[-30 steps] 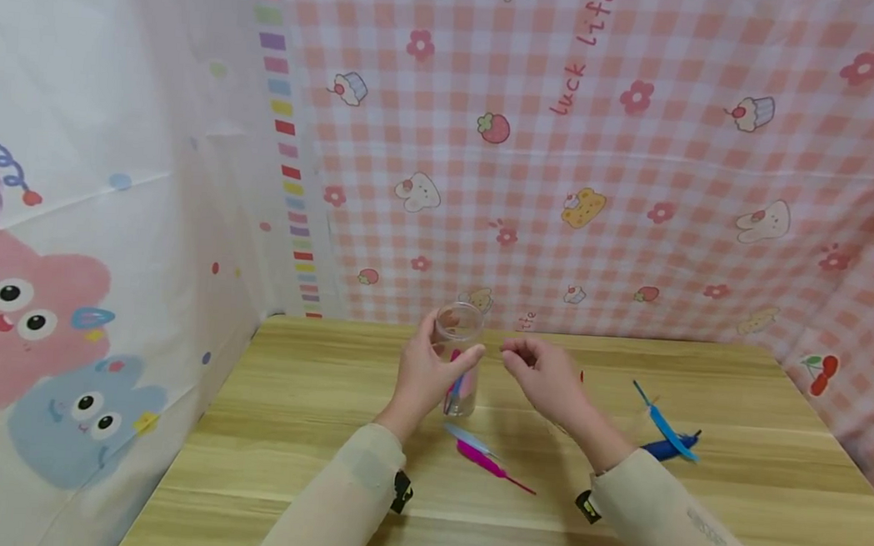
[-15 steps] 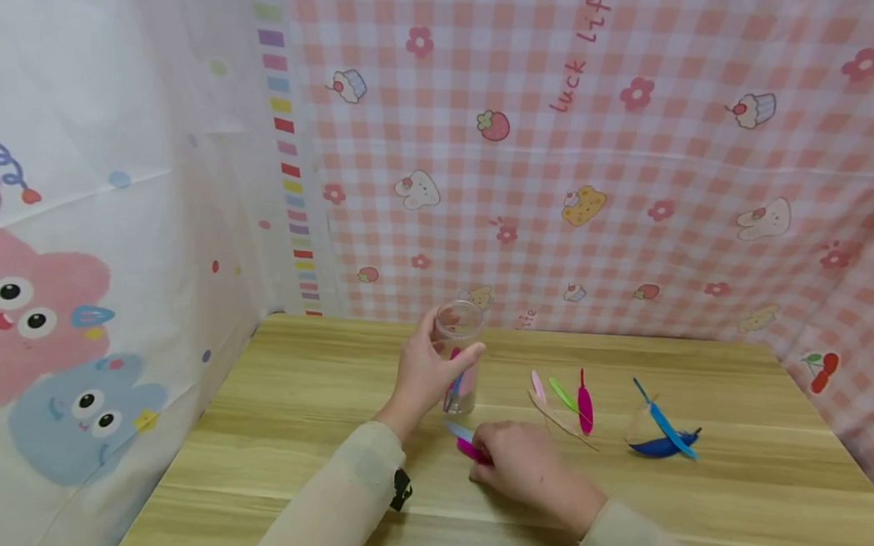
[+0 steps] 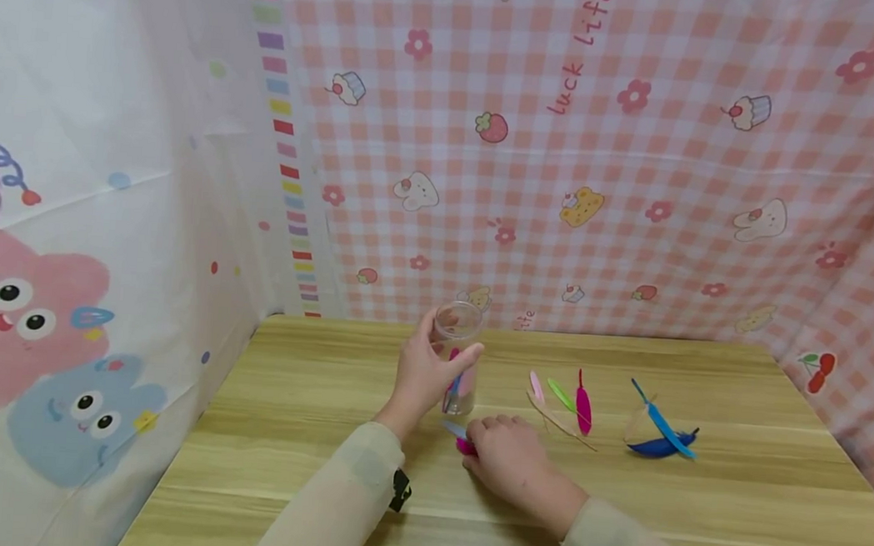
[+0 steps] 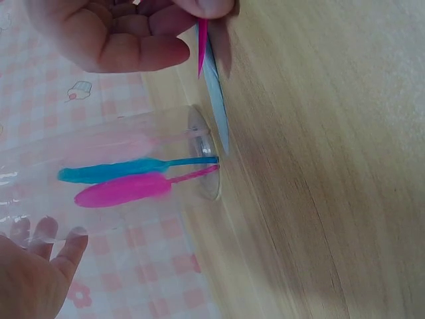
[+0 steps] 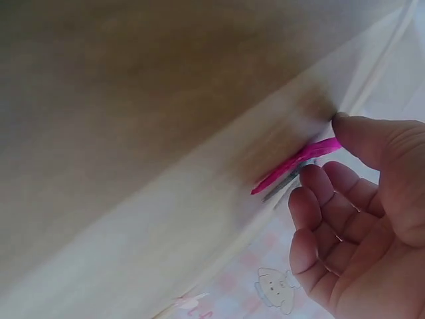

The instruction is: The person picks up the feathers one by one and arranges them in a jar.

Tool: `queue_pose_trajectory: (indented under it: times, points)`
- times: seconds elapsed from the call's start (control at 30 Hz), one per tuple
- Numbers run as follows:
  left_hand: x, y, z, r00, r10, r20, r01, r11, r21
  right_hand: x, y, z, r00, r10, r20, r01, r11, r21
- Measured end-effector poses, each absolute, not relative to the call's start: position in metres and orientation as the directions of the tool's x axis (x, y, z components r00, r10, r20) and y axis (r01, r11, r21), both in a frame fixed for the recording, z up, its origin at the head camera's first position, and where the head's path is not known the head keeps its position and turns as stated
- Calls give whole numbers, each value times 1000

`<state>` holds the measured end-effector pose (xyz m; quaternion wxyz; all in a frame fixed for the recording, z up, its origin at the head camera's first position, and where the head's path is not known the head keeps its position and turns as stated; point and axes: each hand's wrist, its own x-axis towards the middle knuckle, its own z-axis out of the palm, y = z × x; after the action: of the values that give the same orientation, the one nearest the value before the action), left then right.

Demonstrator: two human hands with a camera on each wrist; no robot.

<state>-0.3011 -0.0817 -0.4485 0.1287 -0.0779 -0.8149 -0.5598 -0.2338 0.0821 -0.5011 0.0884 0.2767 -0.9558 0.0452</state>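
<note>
A clear jar (image 3: 459,401) stands on the table, with pale pink, blue (image 4: 113,171) and magenta (image 4: 123,191) feathers inside. My left hand (image 3: 425,364) grips it round the upper side, thumb toward me. In front of the jar, a magenta feather (image 3: 465,447) and a pale blue-grey feather (image 3: 454,428) lie on the table, partly covered by my right hand (image 3: 508,457). The right wrist view shows the magenta feather (image 5: 299,159) running between thumb and loosely bent fingers of the right hand (image 5: 358,212), with a gap there and the thumb tip at the tabletop.
Right of the jar lie pale pink (image 3: 536,386), green (image 3: 562,395) and magenta (image 3: 584,411) feathers beside a thin tan strand (image 3: 559,422). Farther right, a light blue feather (image 3: 668,429) crosses a dark blue feather (image 3: 652,447). A checked cloth (image 3: 525,186) hangs behind the table (image 3: 307,432).
My right hand has come down from beside the jar's mouth to the magenta and blue-grey feathers, then shifted slightly left. My left hand and the jar have stayed in place.
</note>
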Motion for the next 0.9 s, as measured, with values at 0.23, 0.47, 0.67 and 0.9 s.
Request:
queue_pose_trajectory:
  times: [0.23, 0.47, 0.67, 0.9]
  points:
    - [-302, -82, -449, -956, -19, 294, 268, 358, 895, -233, 75, -505, -815, -532, 230, -533, 844, 61]
    - [-302, -82, -451, -957, -21, 289, 264, 348, 899, -235, 77, -505, -832, -526, 178, -533, 846, 6]
    - [-302, -81, -452, -956, -24, 292, 264, 357, 896, -239, 82, -504, -856, -489, 169, -516, 831, -207]
    - [-303, -82, -451, -957, -26, 289, 265, 327, 907, -244, 97, -485, -865, -475, 161, -489, 729, -478]
